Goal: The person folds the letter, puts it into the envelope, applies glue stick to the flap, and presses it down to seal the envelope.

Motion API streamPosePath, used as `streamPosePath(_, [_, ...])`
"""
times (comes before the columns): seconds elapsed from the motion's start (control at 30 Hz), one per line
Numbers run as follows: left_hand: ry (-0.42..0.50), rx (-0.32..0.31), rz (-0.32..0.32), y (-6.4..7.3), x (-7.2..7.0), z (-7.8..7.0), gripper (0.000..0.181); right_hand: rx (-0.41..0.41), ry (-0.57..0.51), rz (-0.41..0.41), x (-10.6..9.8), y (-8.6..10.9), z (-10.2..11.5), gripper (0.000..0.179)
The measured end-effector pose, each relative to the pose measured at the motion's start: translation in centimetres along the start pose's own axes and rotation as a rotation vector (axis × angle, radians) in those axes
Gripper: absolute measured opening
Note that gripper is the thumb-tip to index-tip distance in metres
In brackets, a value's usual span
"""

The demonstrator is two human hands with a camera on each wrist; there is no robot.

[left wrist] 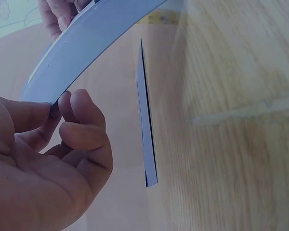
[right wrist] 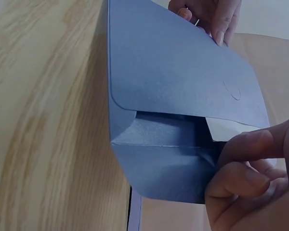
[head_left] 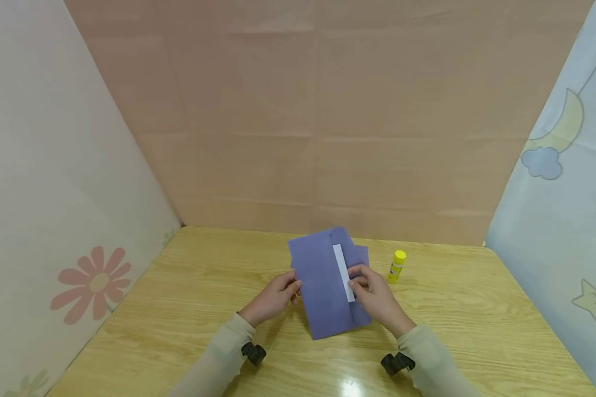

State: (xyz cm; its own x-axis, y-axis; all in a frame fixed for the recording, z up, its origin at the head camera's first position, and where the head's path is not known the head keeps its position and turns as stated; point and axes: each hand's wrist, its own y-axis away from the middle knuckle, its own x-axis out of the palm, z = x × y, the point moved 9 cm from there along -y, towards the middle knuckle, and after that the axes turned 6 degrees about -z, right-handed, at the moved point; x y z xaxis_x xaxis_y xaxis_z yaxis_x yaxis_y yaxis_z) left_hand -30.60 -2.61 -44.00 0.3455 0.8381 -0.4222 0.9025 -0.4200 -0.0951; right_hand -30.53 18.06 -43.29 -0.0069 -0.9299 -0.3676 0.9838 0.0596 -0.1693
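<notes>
A purple envelope (head_left: 320, 286) is held tilted above the table, its flap (right wrist: 164, 173) folded open to the right. Out of its opening shows a narrow strip of white paper (head_left: 344, 273). My left hand (head_left: 277, 295) pinches the envelope's left edge between thumb and fingers, the other fingers curled. At the opening, my right hand (head_left: 377, 295) has thumb and fingertips pinched at the white paper's edge, close by the flap. Those fingertips are partly hidden in the right wrist view. A second flat purple piece (left wrist: 145, 120) lies on the table behind the envelope.
A yellow glue stick (head_left: 396, 267) stands upright on the wooden table (head_left: 203, 275), right of the envelope. Tan paper (head_left: 318, 138) covers the back wall. Printed side panels (head_left: 79, 165) border the table at left and right.
</notes>
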Motion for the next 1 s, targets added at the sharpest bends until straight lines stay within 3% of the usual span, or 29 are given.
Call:
streamPosePath(0.53, [-0.033, 0.008, 0.01, -0.09, 0.01, -0.03, 0.03, 0.027, -0.016, 0.052, 0.52, 0.09, -0.03, 0.022])
streamPosePath(1.0, [-0.037, 0.015, -0.007, -0.5, 0.38, -0.18, 0.032, -0.002, 0.125, -0.032, 0.29, 0.15, 0.03, 0.015])
